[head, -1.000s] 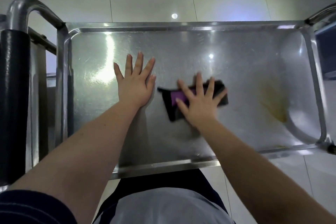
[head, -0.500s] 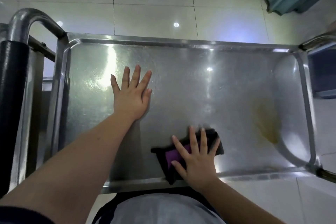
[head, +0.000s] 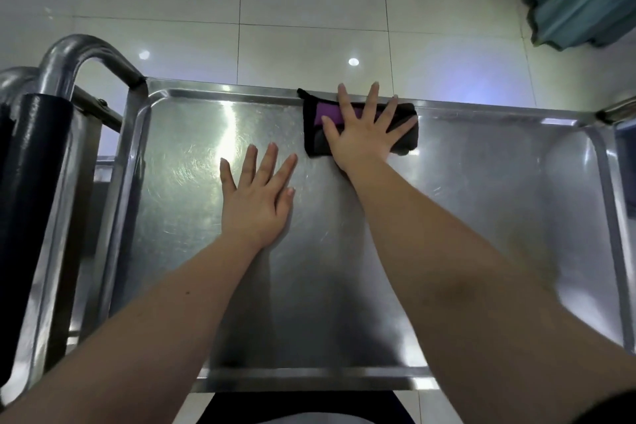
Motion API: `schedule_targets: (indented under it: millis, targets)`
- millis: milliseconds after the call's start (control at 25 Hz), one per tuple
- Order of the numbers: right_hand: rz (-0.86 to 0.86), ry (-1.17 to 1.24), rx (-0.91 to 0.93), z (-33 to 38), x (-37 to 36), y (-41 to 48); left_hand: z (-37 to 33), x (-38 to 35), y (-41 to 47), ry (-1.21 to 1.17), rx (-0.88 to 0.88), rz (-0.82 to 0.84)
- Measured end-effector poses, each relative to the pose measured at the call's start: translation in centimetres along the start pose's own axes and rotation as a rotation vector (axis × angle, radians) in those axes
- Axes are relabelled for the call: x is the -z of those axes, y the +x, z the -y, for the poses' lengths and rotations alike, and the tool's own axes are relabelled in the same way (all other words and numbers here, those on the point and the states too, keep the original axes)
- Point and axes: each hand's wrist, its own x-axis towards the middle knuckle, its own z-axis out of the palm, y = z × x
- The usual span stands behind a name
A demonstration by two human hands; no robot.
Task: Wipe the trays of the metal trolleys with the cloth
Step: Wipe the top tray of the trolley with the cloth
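The right hand, fingers spread flat, presses the cloth (black and purple) against the tray rim at twelve o'clock; the left hand lies flat, fingers apart, mid-tray.

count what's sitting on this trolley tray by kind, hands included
cloth: 1, black and purple, at the far rim of the tray
hands: 2, left hand flat on the bare metal, right hand spread flat on the cloth
total: 3
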Motion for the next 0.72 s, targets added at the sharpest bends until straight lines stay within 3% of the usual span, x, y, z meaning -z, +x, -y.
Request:
schedule_targets:
  millis: [240, 440, 560, 640, 720]
  targets:
    - [0.045, -0.019, 0.164, -2.9, 0.2, -2.0, 0.1, 0.2, -0.4, 0.003, 0.013, 0.020]
    - [0.068, -0.028, -0.202, -15.3, 1.1, -1.1, 0.0, 0.2, -0.3, 0.010, 0.015, 0.017]
    - [0.061, 0.044, -0.405, -15.8, 1.5, -1.0, -0.1, 0.1, -0.2, 0.021, 0.014, 0.015]
    - [0.046, 0.062, -0.305, -10.4, 1.2, -0.7, -0.1, 0.2, -0.2, 0.020, 0.009, 0.015]
    - [0.058, 0.038, -0.013, -3.6, 0.2, -1.5, -0.1, 0.3, -0.2, 0.013, 0.011, 0.019]
